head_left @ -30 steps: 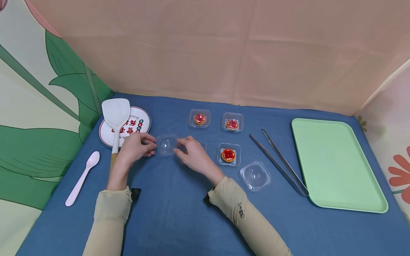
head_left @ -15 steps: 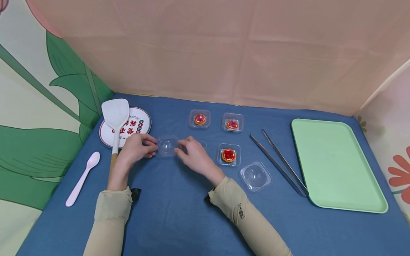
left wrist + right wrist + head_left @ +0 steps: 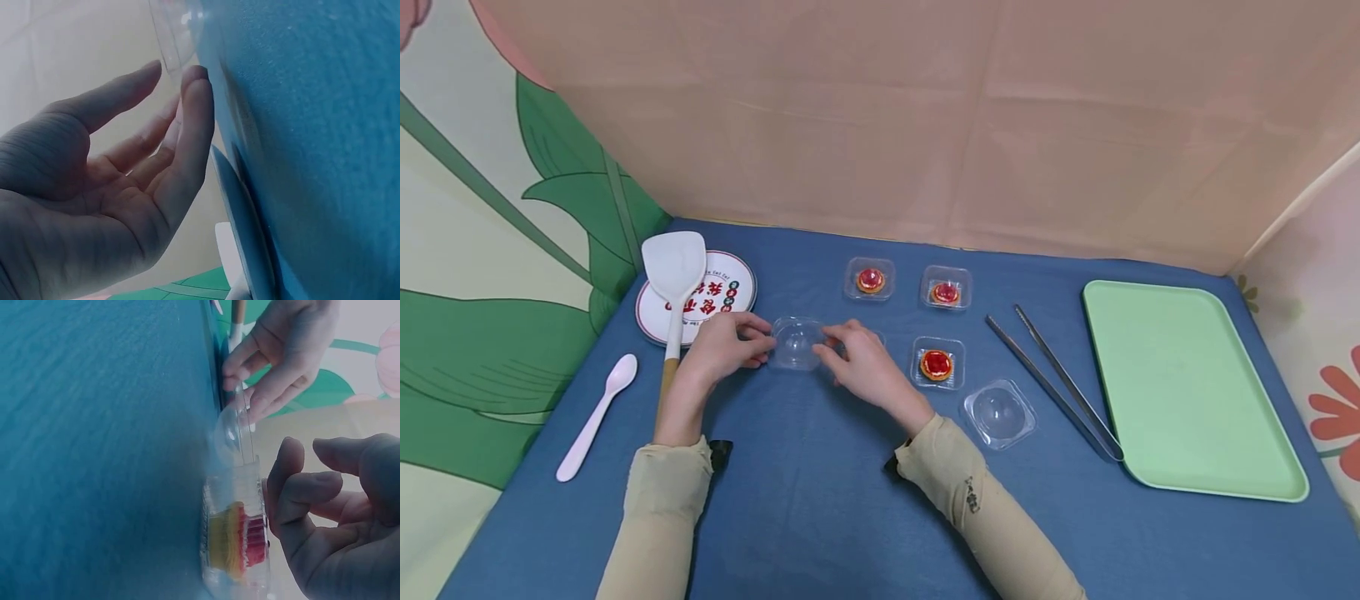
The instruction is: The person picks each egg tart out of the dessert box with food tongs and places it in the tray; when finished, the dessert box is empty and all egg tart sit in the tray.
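Observation:
A clear domed lid (image 3: 796, 343) lies between both hands, its dome facing the table in the right wrist view. My left hand (image 3: 727, 348) pinches its left edge between thumb and fingers. My right hand (image 3: 867, 367) is beside the lid's opposite edge; in the right wrist view its fingers are loosely bent, with a gap between thumb and index finger. Beneath that hand sits a clear container holding a red-topped tart (image 3: 237, 540), mostly hidden in the head view. Other tarts in clear containers stand nearby: a back-left tart (image 3: 870, 281), a back-right tart (image 3: 945, 292) and a front tart (image 3: 936, 365).
Another clear lid (image 3: 999, 414) lies right of my right forearm. Metal tongs (image 3: 1060, 387) rest beside a green tray (image 3: 1195, 387). On the left are a white spatula (image 3: 674, 267) across a printed plate (image 3: 730, 283), and a pale spoon (image 3: 597, 417). A cloth wall closes the back.
The lid and both hands have shifted slightly to the right. The head view has also moved a little. The tart containers, tongs and tray stay where they were.

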A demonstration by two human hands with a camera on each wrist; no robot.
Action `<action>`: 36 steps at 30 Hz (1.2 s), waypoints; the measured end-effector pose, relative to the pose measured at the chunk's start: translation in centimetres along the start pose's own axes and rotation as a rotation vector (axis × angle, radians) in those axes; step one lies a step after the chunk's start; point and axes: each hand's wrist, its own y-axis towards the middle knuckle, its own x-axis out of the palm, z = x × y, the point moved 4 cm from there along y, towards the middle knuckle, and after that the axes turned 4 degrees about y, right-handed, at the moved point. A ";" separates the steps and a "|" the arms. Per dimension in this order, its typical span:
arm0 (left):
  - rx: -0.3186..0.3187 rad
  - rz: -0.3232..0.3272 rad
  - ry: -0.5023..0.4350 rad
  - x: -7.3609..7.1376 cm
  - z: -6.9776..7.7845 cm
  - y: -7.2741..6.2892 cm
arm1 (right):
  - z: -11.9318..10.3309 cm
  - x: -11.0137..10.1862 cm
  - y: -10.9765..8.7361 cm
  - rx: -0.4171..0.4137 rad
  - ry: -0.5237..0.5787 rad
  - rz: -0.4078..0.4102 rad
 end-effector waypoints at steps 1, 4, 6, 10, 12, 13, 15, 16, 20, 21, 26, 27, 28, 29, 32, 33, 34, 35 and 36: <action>0.002 0.011 0.012 0.0 0.0 0.0 | 0.0 -0.1 -0.1 -0.003 0.005 0.000; 0.018 0.063 0.054 -0.3 0.2 -0.2 | -0.1 -0.7 -0.3 -0.011 0.032 0.006; 0.032 0.110 0.075 -0.6 0.3 -0.4 | -0.2 -1.1 -0.4 -0.015 0.051 0.016; 0.084 0.212 0.085 -1.1 0.8 -0.7 | 0.0 -2.1 -0.7 -0.026 0.063 0.052; 0.118 0.260 0.076 -1.4 1.1 -0.8 | -0.1 -2.7 -0.7 -0.030 0.062 0.073; 0.129 0.282 0.070 -1.5 1.2 -0.9 | -0.2 -3.0 -0.6 -0.033 0.061 0.080; 0.147 0.314 0.056 -1.7 1.4 -1.0 | -0.3 -3.7 -0.5 -0.038 0.065 0.088; 0.148 0.322 0.040 -1.7 1.5 -1.1 | -0.3 -4.0 -0.4 -0.040 0.069 0.090; 0.134 0.317 -0.036 -1.6 1.9 -1.1 | -0.2 -5.2 0.2 -0.041 0.075 0.091; 0.128 0.308 -0.059 -1.6 2.0 -1.1 | -0.2 -5.4 0.3 -0.033 0.079 0.093; 0.125 0.263 -0.172 -0.9 2.3 0.0 | 0.9 -6.3 1.6 0.061 0.113 0.128; 0.125 0.253 -0.189 -0.8 2.3 0.3 | 1.1 -6.5 1.8 0.077 0.121 0.138; 0.124 0.244 -0.207 -0.7 2.5 0.5 | 1.3 -6.7 2.1 0.091 0.126 0.150; 0.119 0.230 -0.226 -0.5 2.6 0.7 | 1.5 -7.0 2.4 0.098 0.129 0.164; 0.100 0.184 -0.267 -0.1 3.1 1.5 | 1.9 -7.8 3.4 0.099 0.118 0.218; 0.093 0.167 -0.284 0.0 3.2 1.8 | 2.0 -8.1 3.7 0.097 0.102 0.237; 0.084 0.148 -0.304 0.2 3.3 2.1 | 2.1 -8.3 4.0 0.094 0.082 0.255; 0.076 0.130 -0.318 0.4 3.4 2.4 | 2.3 -8.4 4.4 0.092 0.064 0.269; 0.072 0.116 -0.326 0.5 3.5 2.7 | 2.5 -8.6 4.7 0.087 0.039 0.281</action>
